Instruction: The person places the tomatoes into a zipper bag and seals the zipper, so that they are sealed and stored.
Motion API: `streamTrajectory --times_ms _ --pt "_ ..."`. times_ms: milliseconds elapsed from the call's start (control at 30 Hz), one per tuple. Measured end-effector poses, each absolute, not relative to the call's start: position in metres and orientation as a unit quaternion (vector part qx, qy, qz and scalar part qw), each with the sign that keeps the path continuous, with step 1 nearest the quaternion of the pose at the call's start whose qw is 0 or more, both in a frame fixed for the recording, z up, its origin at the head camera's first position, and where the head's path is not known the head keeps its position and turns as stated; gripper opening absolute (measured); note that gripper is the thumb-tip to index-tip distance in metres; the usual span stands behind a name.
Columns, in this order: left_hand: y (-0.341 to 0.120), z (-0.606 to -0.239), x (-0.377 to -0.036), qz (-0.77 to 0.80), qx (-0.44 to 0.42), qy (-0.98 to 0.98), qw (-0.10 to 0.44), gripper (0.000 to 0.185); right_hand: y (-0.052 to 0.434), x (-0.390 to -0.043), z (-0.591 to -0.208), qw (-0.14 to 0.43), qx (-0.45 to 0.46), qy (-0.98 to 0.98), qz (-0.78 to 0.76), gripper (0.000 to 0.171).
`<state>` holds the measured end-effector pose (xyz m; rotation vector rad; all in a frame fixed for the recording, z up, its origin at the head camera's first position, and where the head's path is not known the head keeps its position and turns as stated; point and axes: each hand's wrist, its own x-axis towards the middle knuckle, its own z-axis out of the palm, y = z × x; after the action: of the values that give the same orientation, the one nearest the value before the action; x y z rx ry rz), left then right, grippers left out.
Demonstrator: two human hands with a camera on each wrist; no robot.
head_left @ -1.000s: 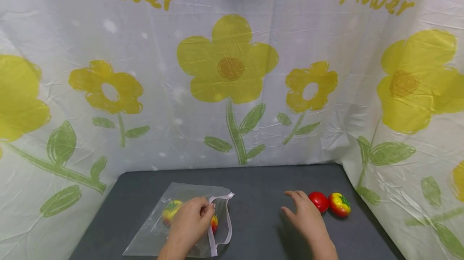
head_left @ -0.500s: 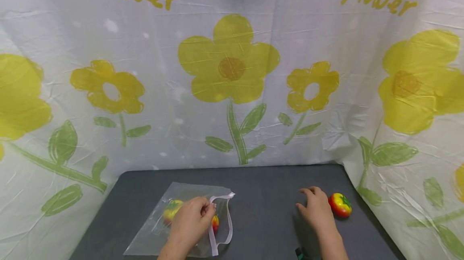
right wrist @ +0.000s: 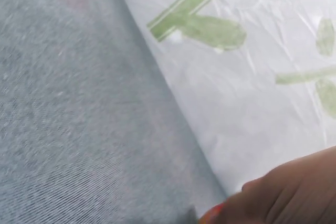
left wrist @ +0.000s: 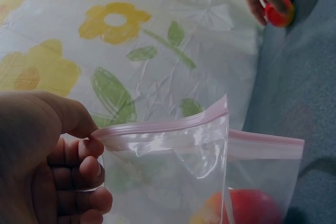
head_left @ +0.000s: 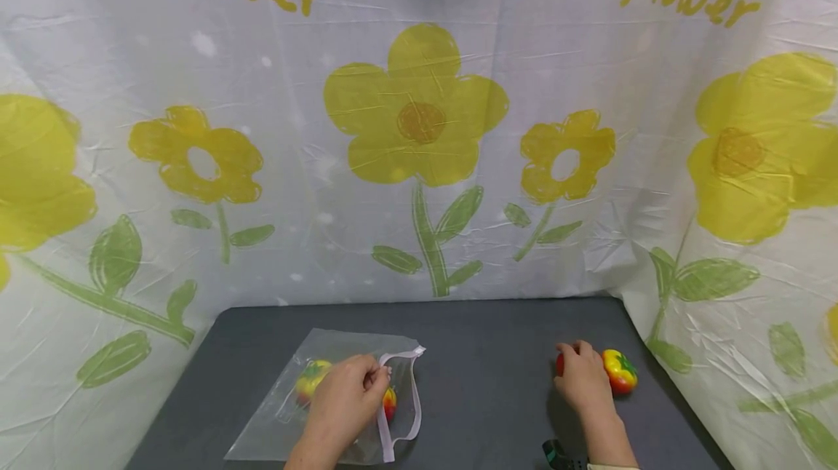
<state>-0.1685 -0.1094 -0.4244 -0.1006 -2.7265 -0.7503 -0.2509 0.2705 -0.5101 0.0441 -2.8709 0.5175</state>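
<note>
My left hand [head_left: 347,397] pinches the edge of a clear zip bag [head_left: 268,430] between thumb and finger. Its pink zip strip [left wrist: 157,128] stands apart from the other side in the left wrist view, so the mouth gapes. Inside lie a yellow toy fruit [head_left: 310,379] and a red-orange one [head_left: 390,403], partly covered by the hand. At the right, my right hand [head_left: 585,379] has its fingers and thumb around a round red toy fruit [left wrist: 281,17], mostly hidden in the head view. Beside it sits a red-and-yellow toy bell pepper [head_left: 619,372] with a green top.
The dark grey tabletop [head_left: 484,383] runs back to a white flower-printed cloth [head_left: 327,252] hanging behind and at both sides. Near the right forearm, a dark device [head_left: 556,454] shows at the bottom edge.
My right hand has moved right and come down over the red toy fruit, closing its fingers around it. My left hand and the bag have stayed put.
</note>
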Motion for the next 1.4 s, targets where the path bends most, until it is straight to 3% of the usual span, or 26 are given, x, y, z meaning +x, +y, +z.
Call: streamTrajectory --times_ms 367,767,1067,1400 --pt "-0.110 -0.425 -0.169 -0.264 -0.036 -0.950 0.161 0.031 0.274 -0.258 -0.529 0.182 0.019 -0.972 0.148 0.044" --pt "-0.111 -0.423 -0.168 -0.265 -0.034 -0.953 0.146 0.029 0.268 -0.254 -0.519 0.143 0.013 -0.980 0.139 0.061" --pt "-0.112 -0.424 -0.169 -0.266 -0.032 -0.952 0.150 0.030 0.260 -0.249 -0.503 0.109 0.001 -0.979 0.173 0.061" --pt "-0.113 -0.425 -0.169 -0.268 -0.035 -0.950 0.159 0.030 0.246 -0.242 -0.486 0.115 -0.008 -0.971 0.208 0.067"
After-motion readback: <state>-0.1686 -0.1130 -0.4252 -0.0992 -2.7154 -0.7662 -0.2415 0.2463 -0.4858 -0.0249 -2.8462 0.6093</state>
